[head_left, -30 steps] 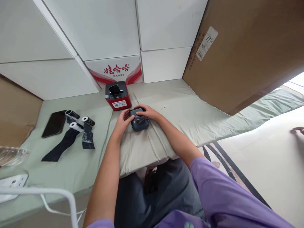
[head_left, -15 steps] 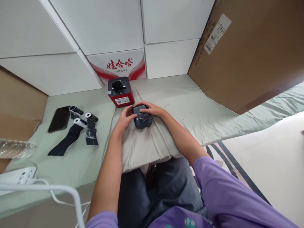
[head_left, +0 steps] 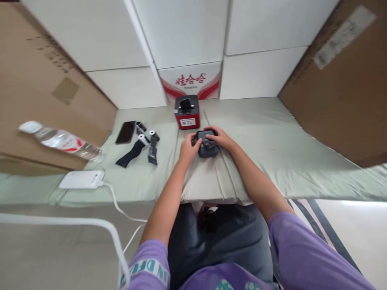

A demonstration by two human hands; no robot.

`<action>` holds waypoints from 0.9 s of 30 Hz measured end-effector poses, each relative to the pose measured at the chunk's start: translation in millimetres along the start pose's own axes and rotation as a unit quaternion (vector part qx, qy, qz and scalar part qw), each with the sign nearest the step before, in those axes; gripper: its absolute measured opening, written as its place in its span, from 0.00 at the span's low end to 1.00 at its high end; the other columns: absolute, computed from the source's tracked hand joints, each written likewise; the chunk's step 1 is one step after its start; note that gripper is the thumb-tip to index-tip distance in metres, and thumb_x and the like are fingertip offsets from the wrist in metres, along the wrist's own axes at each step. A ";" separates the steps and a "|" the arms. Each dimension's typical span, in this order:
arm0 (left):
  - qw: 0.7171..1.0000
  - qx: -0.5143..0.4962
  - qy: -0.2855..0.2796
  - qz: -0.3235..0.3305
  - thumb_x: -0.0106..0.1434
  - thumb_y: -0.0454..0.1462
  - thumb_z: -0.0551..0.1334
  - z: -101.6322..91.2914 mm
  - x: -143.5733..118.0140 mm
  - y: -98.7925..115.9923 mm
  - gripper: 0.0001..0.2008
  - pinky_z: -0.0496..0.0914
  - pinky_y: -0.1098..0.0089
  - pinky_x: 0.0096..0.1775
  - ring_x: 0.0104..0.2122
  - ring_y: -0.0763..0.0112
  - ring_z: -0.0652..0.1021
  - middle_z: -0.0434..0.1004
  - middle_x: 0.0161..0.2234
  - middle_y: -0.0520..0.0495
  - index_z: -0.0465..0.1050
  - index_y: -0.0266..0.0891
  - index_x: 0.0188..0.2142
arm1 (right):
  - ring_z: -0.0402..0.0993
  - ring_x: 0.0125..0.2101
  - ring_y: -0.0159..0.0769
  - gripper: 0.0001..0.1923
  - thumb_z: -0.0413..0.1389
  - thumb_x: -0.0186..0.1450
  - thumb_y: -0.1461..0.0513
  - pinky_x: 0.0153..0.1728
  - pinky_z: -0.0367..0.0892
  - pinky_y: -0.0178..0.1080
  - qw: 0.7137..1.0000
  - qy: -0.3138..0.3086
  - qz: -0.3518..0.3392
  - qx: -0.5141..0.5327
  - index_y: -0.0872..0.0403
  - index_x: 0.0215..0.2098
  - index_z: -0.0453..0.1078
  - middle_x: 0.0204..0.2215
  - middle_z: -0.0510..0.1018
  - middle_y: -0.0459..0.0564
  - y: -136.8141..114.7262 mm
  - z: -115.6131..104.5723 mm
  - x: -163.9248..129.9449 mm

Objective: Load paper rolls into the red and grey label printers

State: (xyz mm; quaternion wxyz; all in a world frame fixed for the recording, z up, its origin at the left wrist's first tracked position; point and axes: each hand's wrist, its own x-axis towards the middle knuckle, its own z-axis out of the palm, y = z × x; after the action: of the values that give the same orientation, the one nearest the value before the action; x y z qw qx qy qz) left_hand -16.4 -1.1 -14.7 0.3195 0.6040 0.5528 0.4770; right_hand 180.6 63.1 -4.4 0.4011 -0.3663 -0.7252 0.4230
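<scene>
A small dark blue-black rounded device [head_left: 209,152] sits on the cloth in front of me, with a shiny dark strip across its top. My left hand [head_left: 189,147] grips its left side, thumb on the upper edge. From the right, my right hand [head_left: 223,138] curls over the top and far edge, its fingers closed against the device. Just behind stands a red and black cube-shaped device [head_left: 188,117] with a white label and a dark piece sticking up from its top slot. Several small rolls with dark strips trailing from them [head_left: 143,140] lie to the left.
Left of the rolls lie a black phone [head_left: 125,133], a tilted water bottle [head_left: 65,141] and a white power bank [head_left: 82,179] with its cable. White boxes [head_left: 190,82] line the back. Large cardboard boxes [head_left: 341,92] flank both sides. A white tube [head_left: 75,220] crosses the lower left.
The view has shifted left, so everything appears further right and the bottle and power bank show more fully. Both hands stay on the dark device, at about the same place on the cloth.
</scene>
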 end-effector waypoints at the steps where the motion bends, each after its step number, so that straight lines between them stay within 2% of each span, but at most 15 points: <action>1: 0.999 0.043 0.013 -0.001 0.68 0.41 0.64 -0.8 -4.4 4.4 0.14 0.76 0.58 0.55 0.52 0.58 0.83 0.84 0.51 0.38 0.76 0.39 0.51 | 0.75 0.54 0.51 0.26 0.63 0.58 0.48 0.63 0.65 0.56 1.000 0.004 0.001 -0.004 0.54 0.50 0.76 0.51 0.81 0.55 -1.5 0.9 -1.0; 4: 0.991 0.131 0.027 0.020 0.71 0.38 0.59 -5.3 -10.0 13.0 0.12 0.77 0.63 0.53 0.48 0.62 0.84 0.86 0.48 0.43 0.81 0.41 0.48 | 0.76 0.53 0.52 0.24 0.63 0.59 0.49 0.62 0.65 0.58 1.000 0.017 0.015 -0.010 0.52 0.49 0.76 0.49 0.81 0.54 -3.0 1.8 -1.5; 7: 0.986 0.162 0.030 0.034 0.67 0.30 0.58 -9.4 -7.8 12.4 0.16 0.75 0.67 0.55 0.51 0.65 0.82 0.85 0.51 0.45 0.82 0.41 0.48 | 0.76 0.52 0.53 0.21 0.62 0.61 0.51 0.63 0.64 0.59 1.000 0.022 0.020 -0.012 0.52 0.48 0.76 0.49 0.81 0.56 -0.8 1.7 1.4; 11: 0.975 0.219 0.006 0.020 0.65 0.27 0.56 -8.2 -8.9 12.5 0.19 0.73 0.67 0.56 0.51 0.64 0.81 0.85 0.49 0.44 0.84 0.39 0.46 | 0.75 0.54 0.53 0.18 0.61 0.63 0.50 0.64 0.64 0.57 0.999 0.020 0.025 0.001 0.49 0.47 0.75 0.50 0.81 0.55 -0.4 2.8 1.2; 18: 0.921 0.386 -0.042 0.037 0.69 0.28 0.53 -4.5 -18.5 26.1 0.20 0.71 0.64 0.53 0.50 0.58 0.78 0.81 0.47 0.38 0.81 0.38 0.52 | 0.71 0.60 0.48 0.25 0.55 0.66 0.46 0.68 0.59 0.53 0.999 0.002 0.041 0.024 0.47 0.57 0.71 0.56 0.77 0.52 6.0 6.6 1.3; 23: 0.903 0.417 -0.086 0.060 0.67 0.27 0.54 -4.9 -18.7 27.4 0.21 0.70 0.60 0.52 0.50 0.55 0.77 0.79 0.49 0.33 0.77 0.35 0.55 | 0.71 0.59 0.48 0.28 0.52 0.67 0.43 0.67 0.60 0.53 0.997 0.028 0.054 0.041 0.48 0.58 0.70 0.57 0.76 0.53 12.4 9.2 4.2; 27: 0.905 0.415 -0.074 0.060 0.66 0.26 0.54 -2.4 -20.4 25.3 0.23 0.71 0.62 0.52 0.51 0.56 0.77 0.79 0.49 0.34 0.77 0.34 0.57 | 0.73 0.57 0.47 0.29 0.54 0.65 0.42 0.65 0.63 0.52 0.997 0.036 0.059 0.042 0.49 0.57 0.72 0.55 0.78 0.54 11.7 8.6 4.7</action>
State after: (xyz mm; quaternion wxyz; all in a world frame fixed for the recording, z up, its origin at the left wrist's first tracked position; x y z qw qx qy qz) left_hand -8.1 -26.0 4.6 0.0505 0.7478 0.6382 0.1762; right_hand 173.3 68.8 -16.5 0.4162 -0.4063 -0.6693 0.4623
